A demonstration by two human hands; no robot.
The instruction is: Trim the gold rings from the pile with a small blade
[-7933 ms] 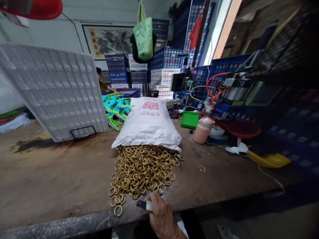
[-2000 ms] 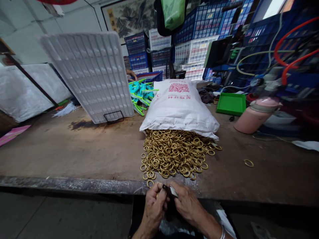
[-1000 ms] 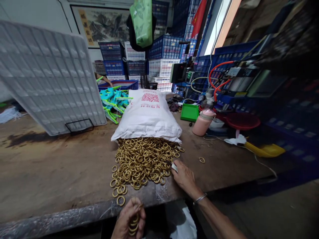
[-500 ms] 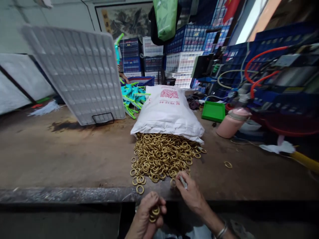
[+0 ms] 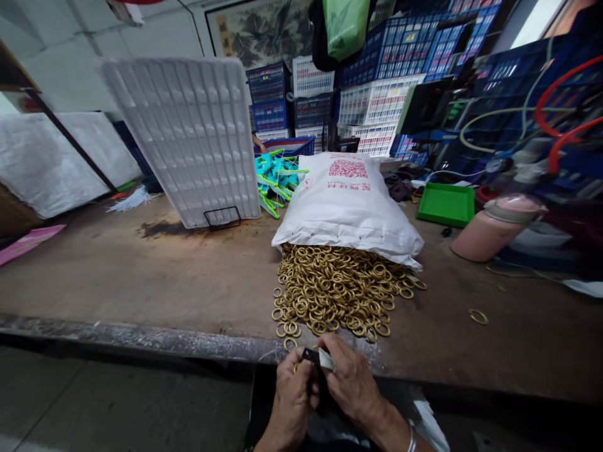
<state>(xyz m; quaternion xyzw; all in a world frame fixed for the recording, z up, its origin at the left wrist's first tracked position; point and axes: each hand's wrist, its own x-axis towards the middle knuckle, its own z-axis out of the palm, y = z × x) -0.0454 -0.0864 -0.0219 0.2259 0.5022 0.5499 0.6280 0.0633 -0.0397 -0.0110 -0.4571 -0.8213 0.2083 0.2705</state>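
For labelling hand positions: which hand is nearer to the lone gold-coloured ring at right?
Right. The right hand is to the left of the lone gold-coloured ring and nearer the person; the left hand is farther left.

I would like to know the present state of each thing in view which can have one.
Left hand, closed on at least one brass-coloured ring
Right hand, closed on a dark-tipped tool
Heaped rings, loose
White printed sack, lying, bulging
Pink bottle, standing, top on
Green tray, lying flat
White ribbed panel, standing on edge
Plastic crates, stacked
Green bag, hanging
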